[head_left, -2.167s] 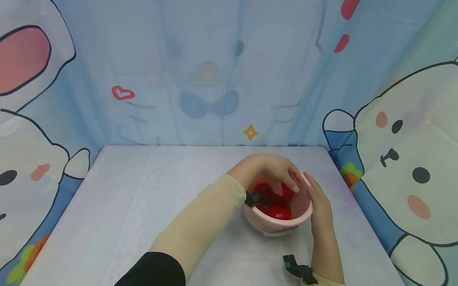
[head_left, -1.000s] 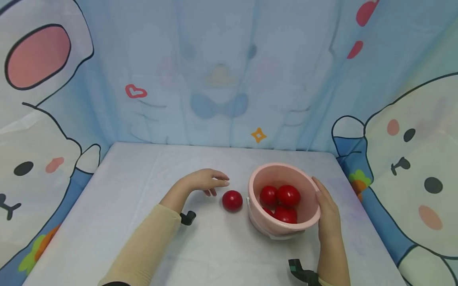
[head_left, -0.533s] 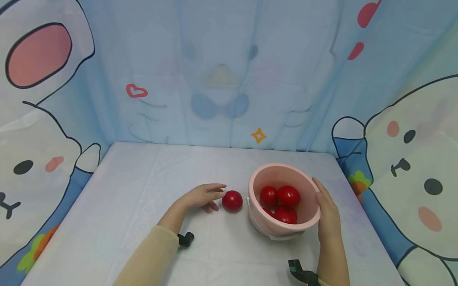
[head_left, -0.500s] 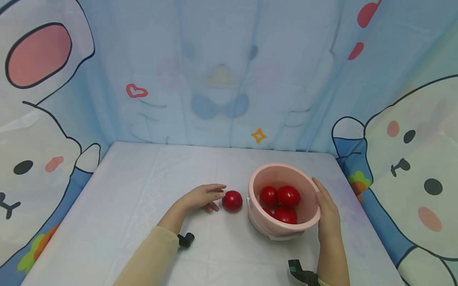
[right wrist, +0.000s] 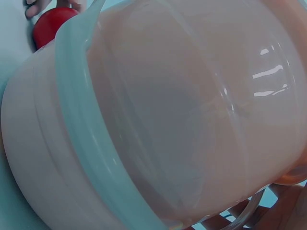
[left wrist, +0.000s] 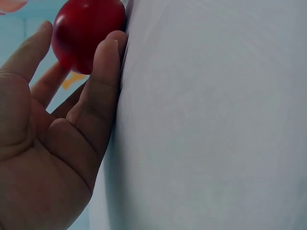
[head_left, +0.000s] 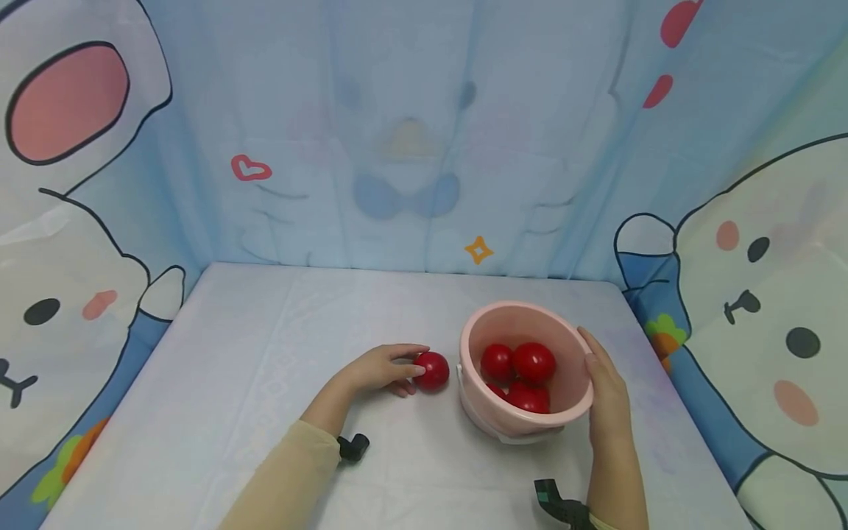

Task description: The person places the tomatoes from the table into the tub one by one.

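Observation:
In the head view a single red ball (head_left: 433, 372) lies on the white-covered table, left of a pink bucket (head_left: 480, 412). My left hand (head_left: 380, 368) reaches to it from the left, thumb in front and fingers spread about its near side. The left wrist view has the same ball (left wrist: 88, 33) at the fingertips, with the thumb slightly apart from it and the palm bare. My right hand (head_left: 606, 390) holds the bucket by its right wall, thumb by the rim. Several red balls (head_left: 535, 362) lie inside the bucket.
The white table (head_left: 265, 331) ends at a blue curtain (head_left: 397, 88) printed with cartoon animals. A pale handle (right wrist: 91, 129) hangs along the bucket's side in the right wrist view. Black wrist mounts (head_left: 354, 447) sit on both arms.
My left hand has come out of the bucket to the left, then moved down and rightward to the lone ball, its fingers now around its near side. The right hand stays at the bucket.

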A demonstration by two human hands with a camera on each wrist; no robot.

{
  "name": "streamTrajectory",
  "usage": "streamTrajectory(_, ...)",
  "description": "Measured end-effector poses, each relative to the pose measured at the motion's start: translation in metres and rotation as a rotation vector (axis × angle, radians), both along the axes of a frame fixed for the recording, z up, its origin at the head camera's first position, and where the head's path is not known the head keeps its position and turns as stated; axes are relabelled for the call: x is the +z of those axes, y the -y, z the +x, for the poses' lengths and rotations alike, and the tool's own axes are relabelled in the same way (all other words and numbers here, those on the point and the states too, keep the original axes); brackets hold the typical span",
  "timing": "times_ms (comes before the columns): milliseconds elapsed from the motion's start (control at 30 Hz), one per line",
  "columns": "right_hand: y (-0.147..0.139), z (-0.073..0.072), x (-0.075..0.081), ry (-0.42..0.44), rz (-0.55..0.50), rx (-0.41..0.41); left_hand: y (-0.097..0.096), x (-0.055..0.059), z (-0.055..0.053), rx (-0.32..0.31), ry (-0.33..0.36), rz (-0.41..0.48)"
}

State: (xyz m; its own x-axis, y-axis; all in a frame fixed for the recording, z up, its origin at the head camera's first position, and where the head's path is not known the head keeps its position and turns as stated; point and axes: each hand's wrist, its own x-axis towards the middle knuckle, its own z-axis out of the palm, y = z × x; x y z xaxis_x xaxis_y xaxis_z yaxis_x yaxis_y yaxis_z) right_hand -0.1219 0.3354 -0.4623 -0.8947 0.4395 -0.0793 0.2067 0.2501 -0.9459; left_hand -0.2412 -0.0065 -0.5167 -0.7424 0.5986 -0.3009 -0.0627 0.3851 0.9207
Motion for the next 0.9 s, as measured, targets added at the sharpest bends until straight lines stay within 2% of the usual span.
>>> streamTrajectory(400, 0.0, 0.0001, -0.0002, -0.008, -0.012, -0.004, -0.0054, -0.0043, -0.0013, 0.033, 0.025, 0.042)
streamTrajectory(900, -0.0001, 0.0011, 0.0003, -0.008, -0.01, 0.01, -0.0033, -0.001, -0.0029, 0.032, 0.021, 0.055)
